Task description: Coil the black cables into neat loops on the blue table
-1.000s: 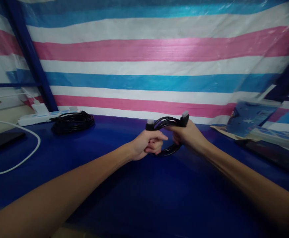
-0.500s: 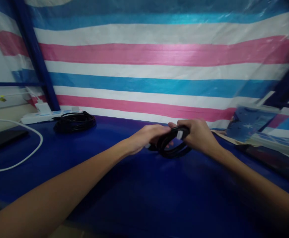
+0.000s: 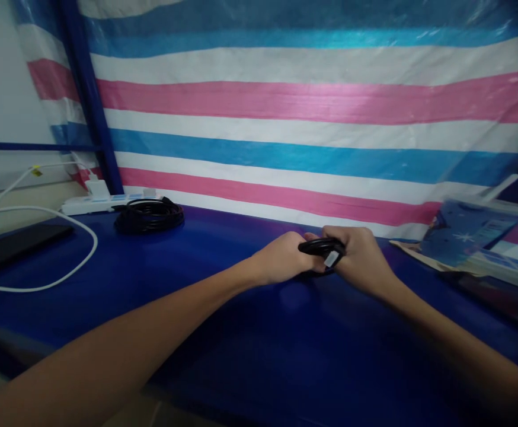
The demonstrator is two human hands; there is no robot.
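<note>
Between my two hands is a small coiled black cable (image 3: pixel 322 245) with a white label on it, held just above the blue tabletop (image 3: pixel 259 344). My left hand (image 3: pixel 283 259) is closed at the coil's left side, its fingertips partly hidden behind the loops. From the right, my right hand (image 3: pixel 363 258) grips the coil near the label, thumb and fingers wrapped round it. A second, larger coil of black cable (image 3: pixel 150 216) lies at the back left of the table, away from both hands.
Behind that coil sits a white power strip (image 3: pixel 88 204) with a charger (image 3: pixel 98 188) plugged in. A white cord (image 3: pixel 92 255) loops past a dark flat device (image 3: pixel 30 240). Papers and a blue printed bag (image 3: pixel 457 231) stand at the right. Striped sheeting (image 3: pixel 285 136) hangs at the back.
The coil's loops, wide and open before, now look flatter and squeezed together between my hands. My left hand has come in closer to the right one. The view has swung slightly left.
</note>
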